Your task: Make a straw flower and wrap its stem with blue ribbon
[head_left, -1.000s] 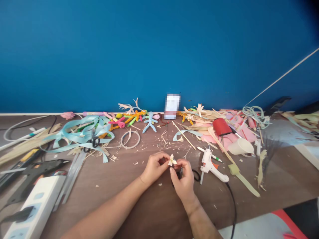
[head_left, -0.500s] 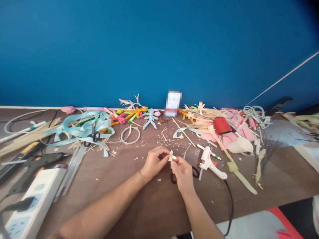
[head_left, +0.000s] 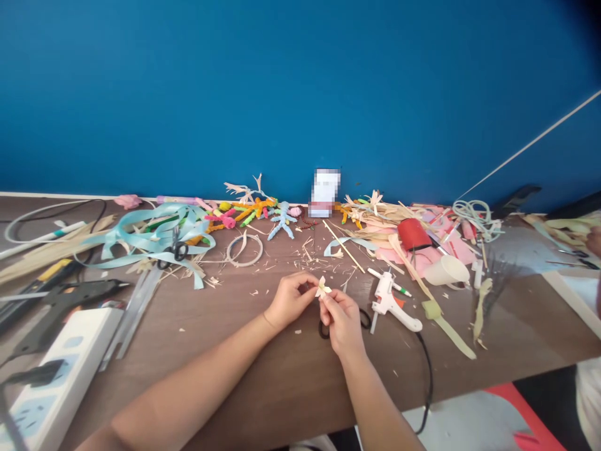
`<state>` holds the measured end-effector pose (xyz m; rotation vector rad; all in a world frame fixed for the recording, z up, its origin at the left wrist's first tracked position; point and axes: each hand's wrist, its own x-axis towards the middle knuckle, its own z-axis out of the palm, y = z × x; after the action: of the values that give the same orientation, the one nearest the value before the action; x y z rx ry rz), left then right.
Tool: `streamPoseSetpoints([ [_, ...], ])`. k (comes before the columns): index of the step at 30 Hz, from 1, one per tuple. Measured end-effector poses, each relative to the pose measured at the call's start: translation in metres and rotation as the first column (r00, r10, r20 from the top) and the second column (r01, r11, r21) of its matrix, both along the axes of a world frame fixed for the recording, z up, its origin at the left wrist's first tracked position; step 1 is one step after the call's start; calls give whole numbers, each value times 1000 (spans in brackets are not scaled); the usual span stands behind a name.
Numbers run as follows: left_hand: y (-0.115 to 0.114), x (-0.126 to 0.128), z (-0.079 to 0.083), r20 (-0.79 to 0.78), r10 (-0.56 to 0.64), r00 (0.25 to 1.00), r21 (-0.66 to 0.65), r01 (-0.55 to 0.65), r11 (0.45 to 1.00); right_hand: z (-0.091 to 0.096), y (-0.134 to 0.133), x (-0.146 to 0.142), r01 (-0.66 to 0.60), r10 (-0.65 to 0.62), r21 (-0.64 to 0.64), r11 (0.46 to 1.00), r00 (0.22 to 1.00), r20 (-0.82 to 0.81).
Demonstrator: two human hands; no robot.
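Observation:
Between my fingertips, over the middle of the table, is a small cream-coloured flower (head_left: 322, 287) with pointed petals. My left hand (head_left: 292, 299) pinches it from the left side. From the right and below, my right hand (head_left: 342, 318) grips it with thumb and fingers. The black handles of a pair of scissors (head_left: 365, 319) show on both sides of my right hand, which hides the rest of them. To the right lies a white glue gun (head_left: 390, 302) with its black cord running off the front edge.
At left are a white power strip (head_left: 84, 338), a black glue gun (head_left: 70, 307), clear glue sticks (head_left: 136, 307) and light blue ribbon (head_left: 136, 225). A red spool (head_left: 413, 234), a white cup (head_left: 446, 271) and pale strips lie at right. Another person's hand (head_left: 595, 241) shows at the right edge.
The flower has turned in my fingers, so its petals now face the camera more openly. Both hands keep their pinch. The view has shifted slightly, and a person's hand has appeared at the right edge.

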<state>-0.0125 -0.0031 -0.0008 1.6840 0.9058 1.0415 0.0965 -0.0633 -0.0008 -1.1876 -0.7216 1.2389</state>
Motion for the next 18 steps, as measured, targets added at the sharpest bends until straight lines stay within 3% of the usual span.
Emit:
streamPoseSetpoints([
  [3, 2, 1, -3, 63, -38, 997, -119, 45, 992, -1, 1, 1, 9, -8, 5, 1000, 1000, -21],
  [6, 4, 1, -5, 87, -57, 995, -155, 70, 985, -1, 0, 1, 9, -9, 28, 1000, 1000, -12],
  [14, 2, 2, 0, 30, -2, 1000, 47, 1, 999, 0, -1, -2, -64, 59, 44, 997, 992, 110],
  [18, 2, 1, 2, 13, -14, 1000, 103, 13, 995, 1, -1, -2, -76, 71, 58, 995, 994, 80],
])
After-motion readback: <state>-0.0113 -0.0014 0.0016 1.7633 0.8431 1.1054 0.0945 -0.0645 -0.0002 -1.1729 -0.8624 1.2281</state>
